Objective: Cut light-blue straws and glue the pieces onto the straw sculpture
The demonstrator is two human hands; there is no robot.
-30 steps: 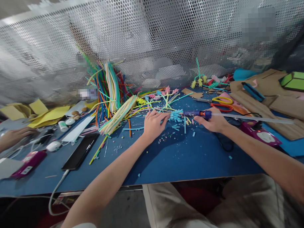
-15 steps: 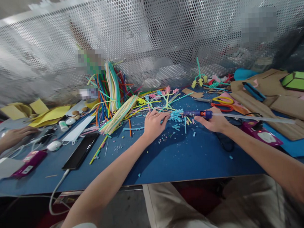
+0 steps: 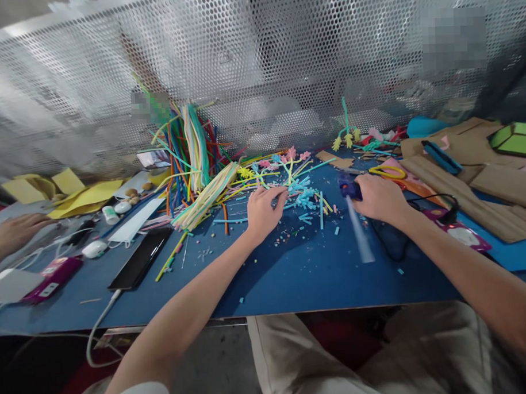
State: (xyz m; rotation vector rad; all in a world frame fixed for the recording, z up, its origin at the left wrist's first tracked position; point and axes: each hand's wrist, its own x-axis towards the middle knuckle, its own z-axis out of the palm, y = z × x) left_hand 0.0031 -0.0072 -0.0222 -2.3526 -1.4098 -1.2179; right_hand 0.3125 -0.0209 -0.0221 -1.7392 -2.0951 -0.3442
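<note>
My left hand (image 3: 262, 210) rests on the blue table (image 3: 291, 276) with its fingers pinched on a thin straw stem of a light-blue frilled straw piece (image 3: 304, 194). My right hand (image 3: 377, 197) is wrapped round a blue and purple glue gun (image 3: 350, 189). The clear glue stick (image 3: 359, 235) at the gun's back end is blurred by motion and points toward me. The gun sits to the right of the straw piece, apart from it.
A heap of coloured straws (image 3: 192, 159) lies behind my left hand, with cut bits strewn about. Yellow-handled scissors (image 3: 385, 172), cardboard (image 3: 469, 161) and a green box (image 3: 517, 139) lie at the right. A black phone (image 3: 140, 259) lies at the left. Another person's hand (image 3: 14, 231) is at the far left.
My right hand has swung the glue gun away from the straw piece, so the glue stick now points toward me instead of to the right. My left hand has hardly moved.
</note>
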